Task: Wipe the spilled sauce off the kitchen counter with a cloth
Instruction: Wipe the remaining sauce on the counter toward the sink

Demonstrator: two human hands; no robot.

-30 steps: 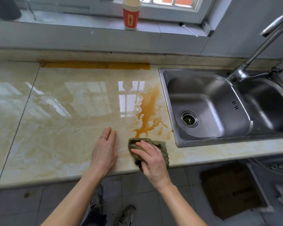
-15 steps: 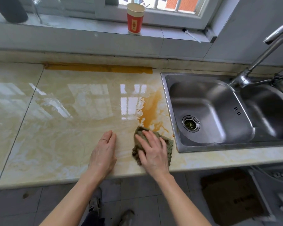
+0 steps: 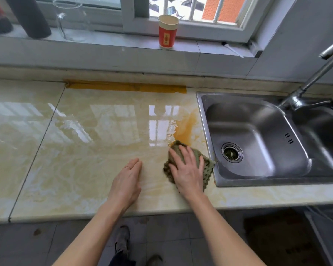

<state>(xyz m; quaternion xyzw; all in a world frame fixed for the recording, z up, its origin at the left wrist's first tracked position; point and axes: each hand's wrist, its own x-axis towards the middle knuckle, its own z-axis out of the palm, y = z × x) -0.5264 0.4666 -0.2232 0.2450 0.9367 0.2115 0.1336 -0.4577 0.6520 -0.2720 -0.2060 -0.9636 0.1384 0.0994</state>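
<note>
The red cup [image 3: 168, 33] on the sill, top centre, bears a gold mark too small to read. Mid-frame, the right hand [image 3: 188, 169] lies flat with straight fingers, pressing the green cloth [image 3: 207, 167] onto the worktop [image 3: 85, 150] just below the orange sauce [image 3: 187, 127]. The cloth's right corner reaches the sink [image 3: 258, 131]. The left hand [image 3: 127, 181] rests flat and empty alongside.

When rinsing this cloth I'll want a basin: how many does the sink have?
2. The left basin, with the drain, lies right of the cloth; the right basin, past the tap, is partly cropped.
</note>
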